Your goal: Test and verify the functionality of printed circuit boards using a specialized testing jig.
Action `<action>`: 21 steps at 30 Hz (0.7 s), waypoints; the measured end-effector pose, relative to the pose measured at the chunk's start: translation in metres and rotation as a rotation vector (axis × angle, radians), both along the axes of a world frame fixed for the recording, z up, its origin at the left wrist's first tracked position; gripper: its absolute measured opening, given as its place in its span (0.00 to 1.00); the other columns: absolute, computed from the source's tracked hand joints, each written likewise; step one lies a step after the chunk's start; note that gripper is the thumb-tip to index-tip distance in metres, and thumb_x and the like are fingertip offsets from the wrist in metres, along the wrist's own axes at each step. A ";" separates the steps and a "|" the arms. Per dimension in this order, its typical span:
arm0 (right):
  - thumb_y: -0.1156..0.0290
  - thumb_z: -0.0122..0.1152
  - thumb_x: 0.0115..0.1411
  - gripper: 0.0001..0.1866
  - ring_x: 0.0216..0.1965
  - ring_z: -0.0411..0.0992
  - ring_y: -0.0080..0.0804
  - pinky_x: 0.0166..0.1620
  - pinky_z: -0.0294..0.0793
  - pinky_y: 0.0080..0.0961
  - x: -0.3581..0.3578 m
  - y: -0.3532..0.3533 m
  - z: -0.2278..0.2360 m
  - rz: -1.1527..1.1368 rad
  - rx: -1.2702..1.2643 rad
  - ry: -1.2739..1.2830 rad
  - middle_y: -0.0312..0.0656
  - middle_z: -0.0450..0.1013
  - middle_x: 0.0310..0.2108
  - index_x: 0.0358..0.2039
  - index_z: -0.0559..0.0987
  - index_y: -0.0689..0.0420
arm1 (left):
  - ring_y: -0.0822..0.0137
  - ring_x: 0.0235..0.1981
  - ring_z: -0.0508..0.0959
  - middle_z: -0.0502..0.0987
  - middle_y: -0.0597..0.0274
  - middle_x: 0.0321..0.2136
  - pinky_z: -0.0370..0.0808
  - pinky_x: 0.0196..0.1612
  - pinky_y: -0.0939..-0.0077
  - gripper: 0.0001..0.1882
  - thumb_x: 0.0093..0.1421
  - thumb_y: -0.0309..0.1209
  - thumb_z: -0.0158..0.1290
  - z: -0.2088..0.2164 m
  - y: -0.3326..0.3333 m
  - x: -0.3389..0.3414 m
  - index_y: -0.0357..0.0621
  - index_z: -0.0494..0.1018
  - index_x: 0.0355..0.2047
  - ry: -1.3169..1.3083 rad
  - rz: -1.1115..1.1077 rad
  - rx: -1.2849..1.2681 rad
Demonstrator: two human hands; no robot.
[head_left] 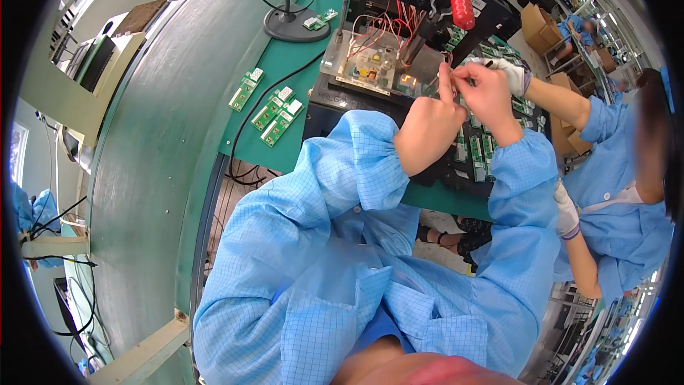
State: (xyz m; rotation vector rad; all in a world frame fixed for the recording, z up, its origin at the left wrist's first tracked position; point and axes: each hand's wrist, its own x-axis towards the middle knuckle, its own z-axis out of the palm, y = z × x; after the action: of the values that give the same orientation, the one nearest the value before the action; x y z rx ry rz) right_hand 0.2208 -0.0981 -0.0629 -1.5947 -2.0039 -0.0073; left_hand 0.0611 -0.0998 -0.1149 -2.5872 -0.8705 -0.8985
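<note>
In front of me, both my hands meet at the right front of a test fixture with a clear cover. My left hand has its index finger straight and the others curled; whatever lies under its fingertips is hidden. Thumb and fingers of my right hand are pinched together beside that fingertip, on something too small to make out. Under the cover lie a circuit board, red and white wires and a lit orange display. A lever with a red handle stands above my hands.
At the right, a co-worker's gloved hand is close to my right hand; another glove hangs lower. Green circuit boards cover the dark surface beyond my wrists. More boards and a black cable lie left, near a round lamp base.
</note>
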 end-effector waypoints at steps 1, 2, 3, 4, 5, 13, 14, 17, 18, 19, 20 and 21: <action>0.77 0.65 0.57 0.04 0.27 0.80 0.28 0.29 0.75 0.23 -0.001 0.000 -0.001 -0.006 0.016 0.017 0.45 0.81 0.27 0.31 0.82 0.64 | 0.65 0.17 0.81 0.66 0.14 0.54 0.73 0.20 0.77 0.10 0.55 0.33 0.55 0.000 0.001 -0.001 0.39 0.75 0.32 0.014 -0.004 -0.006; 0.77 0.65 0.57 0.04 0.27 0.80 0.26 0.29 0.74 0.22 0.000 0.001 0.002 -0.024 -0.037 -0.003 0.45 0.81 0.27 0.32 0.82 0.64 | 0.66 0.16 0.80 0.66 0.14 0.54 0.73 0.20 0.77 0.10 0.55 0.34 0.55 0.000 0.000 -0.003 0.39 0.75 0.32 0.027 -0.005 -0.013; 0.77 0.65 0.57 0.04 0.27 0.80 0.26 0.29 0.74 0.22 -0.002 0.000 0.003 -0.022 -0.036 -0.003 0.45 0.81 0.27 0.32 0.82 0.64 | 0.66 0.16 0.80 0.66 0.14 0.54 0.73 0.20 0.77 0.10 0.55 0.34 0.55 0.001 -0.001 -0.004 0.39 0.75 0.32 0.027 -0.003 -0.013; 0.77 0.65 0.57 0.04 0.27 0.79 0.25 0.29 0.74 0.21 -0.004 -0.002 0.004 -0.015 -0.051 0.033 0.44 0.81 0.27 0.32 0.82 0.65 | 0.66 0.17 0.81 0.66 0.14 0.54 0.73 0.20 0.77 0.10 0.55 0.34 0.55 0.002 -0.003 -0.006 0.39 0.75 0.32 0.029 -0.002 -0.036; 0.77 0.65 0.57 0.04 0.27 0.79 0.24 0.29 0.74 0.21 -0.003 -0.002 0.006 -0.012 -0.062 0.066 0.44 0.81 0.26 0.32 0.82 0.65 | 0.65 0.17 0.81 0.67 0.15 0.54 0.73 0.20 0.77 0.10 0.54 0.34 0.55 0.004 -0.004 -0.006 0.40 0.75 0.32 0.028 -0.005 -0.056; 0.72 0.67 0.57 0.06 0.26 0.78 0.23 0.28 0.72 0.20 0.004 -0.001 0.015 -0.028 -0.070 0.114 0.39 0.81 0.26 0.33 0.84 0.60 | 0.62 0.26 0.83 0.63 0.17 0.58 0.76 0.25 0.73 0.07 0.52 0.32 0.56 0.003 -0.003 -0.018 0.43 0.78 0.30 -0.155 -0.129 -0.172; 0.75 0.66 0.59 0.06 0.29 0.77 0.16 0.30 0.72 0.16 0.006 -0.002 0.020 -0.030 -0.101 0.146 0.36 0.82 0.29 0.36 0.83 0.63 | 0.61 0.25 0.82 0.62 0.19 0.60 0.77 0.25 0.71 0.08 0.52 0.32 0.57 0.003 -0.003 -0.020 0.43 0.77 0.31 -0.230 -0.188 -0.223; 0.73 0.66 0.59 0.09 0.31 0.78 0.16 0.32 0.73 0.16 -0.015 -0.006 0.051 -0.067 -0.136 0.167 0.36 0.83 0.31 0.39 0.84 0.62 | 0.61 0.22 0.80 0.63 0.24 0.61 0.76 0.25 0.69 0.09 0.51 0.32 0.57 -0.005 -0.008 -0.019 0.44 0.76 0.32 -0.294 -0.223 -0.116; 0.71 0.67 0.58 0.11 0.33 0.80 0.22 0.35 0.76 0.19 -0.008 0.003 0.045 0.065 -0.060 0.169 0.40 0.83 0.33 0.40 0.84 0.64 | 0.61 0.22 0.80 0.63 0.24 0.61 0.76 0.25 0.69 0.09 0.51 0.32 0.57 -0.008 -0.009 -0.015 0.44 0.76 0.32 -0.297 -0.226 -0.120; 0.71 0.67 0.58 0.11 0.33 0.80 0.22 0.35 0.76 0.19 -0.011 0.007 0.047 0.062 -0.064 0.168 0.40 0.83 0.33 0.40 0.84 0.64 | 0.62 0.22 0.79 0.64 0.26 0.60 0.76 0.25 0.69 0.09 0.51 0.32 0.57 -0.010 -0.009 -0.012 0.44 0.76 0.32 -0.297 -0.203 -0.134; 0.70 0.68 0.56 0.13 0.34 0.81 0.25 0.35 0.77 0.21 -0.018 0.010 0.052 0.070 -0.138 0.090 0.42 0.83 0.33 0.39 0.83 0.65 | 0.63 0.21 0.79 0.66 0.28 0.59 0.76 0.24 0.70 0.10 0.51 0.32 0.57 -0.009 -0.009 -0.010 0.44 0.76 0.33 -0.298 -0.184 -0.146; 0.70 0.69 0.55 0.14 0.34 0.81 0.29 0.36 0.78 0.23 -0.023 0.014 0.055 0.078 -0.212 0.012 0.45 0.83 0.33 0.39 0.83 0.66 | 0.63 0.21 0.79 0.66 0.28 0.59 0.76 0.24 0.70 0.10 0.51 0.32 0.57 -0.008 -0.010 -0.010 0.44 0.76 0.33 -0.301 -0.187 -0.148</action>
State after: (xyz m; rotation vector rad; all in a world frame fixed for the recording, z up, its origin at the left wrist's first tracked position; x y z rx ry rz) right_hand 0.1978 -0.0841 -0.0083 -1.6380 -2.1141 0.2521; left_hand 0.0515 -0.1098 -0.1224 -2.7389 -0.8031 -1.3512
